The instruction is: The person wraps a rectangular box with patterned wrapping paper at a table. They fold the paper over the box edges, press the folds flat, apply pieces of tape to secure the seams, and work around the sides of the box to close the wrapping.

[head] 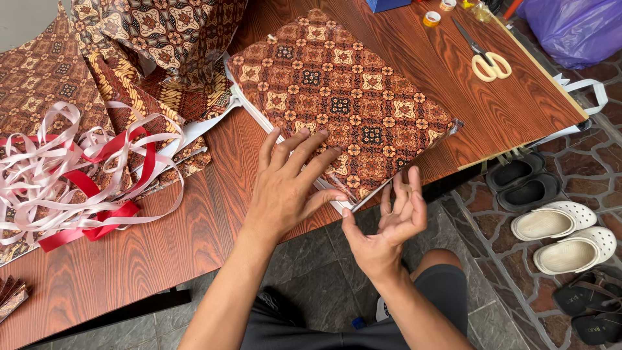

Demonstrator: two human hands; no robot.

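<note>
Wood-grain tabletop (162,240), reddish brown, fills most of the view and runs diagonally from lower left to upper right; its near edge overhangs a floor (311,285) of grey stone paving. Batik-patterned flat package (343,97), brown with cream and black motifs and a white edge, lies on the tabletop with its near corner projecting past the table edge. Further pieces of batik-patterned paper (155,32) are stacked at upper left. A tangle of white and red ribbons (71,175) rests on the left part of the tabletop, well apart from the package. A purple plastic bag (573,29) sits at upper right, beyond the table edge. Pairs of sandals (564,236), black and cream, stand on the floor at right. Left hand (288,188) lies palm down, fingers spread, pressing on the near corner of the package; its grip is apart, flat on the surface rather than closed round it. Right hand (389,223) is palm up at the package's overhanging edge, fingertips touching the white rim, its grip apart. Scissors (486,58) with cream handles lie near the far right edge. Tape roll (432,18) stands at the top.
</note>
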